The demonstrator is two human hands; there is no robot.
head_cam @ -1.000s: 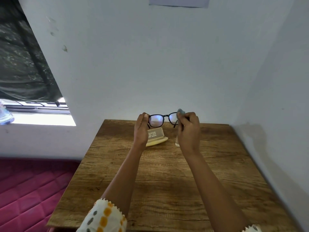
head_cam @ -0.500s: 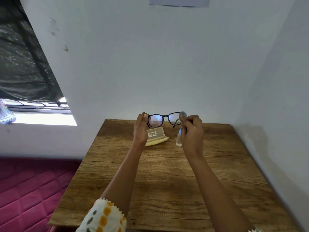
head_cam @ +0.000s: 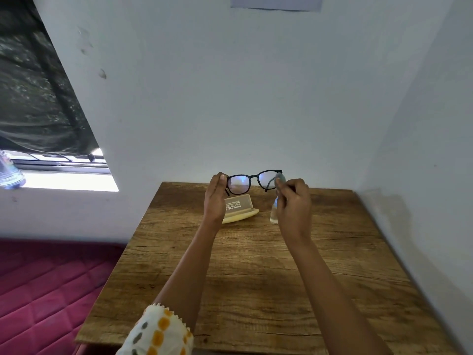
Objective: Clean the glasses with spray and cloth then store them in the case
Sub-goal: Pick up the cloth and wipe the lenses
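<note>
Black-framed glasses [head_cam: 253,181] are held above a wooden table [head_cam: 256,278], left hand [head_cam: 215,198] gripping one end, right hand [head_cam: 293,203] pinching a grey cloth [head_cam: 280,178] on the lens (wiping step, apparently); next, fold them into the open cream case [head_cam: 239,209].

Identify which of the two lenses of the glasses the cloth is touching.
The lens on the right hand side of the black-framed glasses: the small grey cloth is pinched against it, while the other lens is uncovered.

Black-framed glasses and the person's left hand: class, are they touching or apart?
Touching. The head view shows the left hand with its fingertips closed on the outer end of the black-framed glasses, holding them up above the wooden table; no gap shows between them.
</note>
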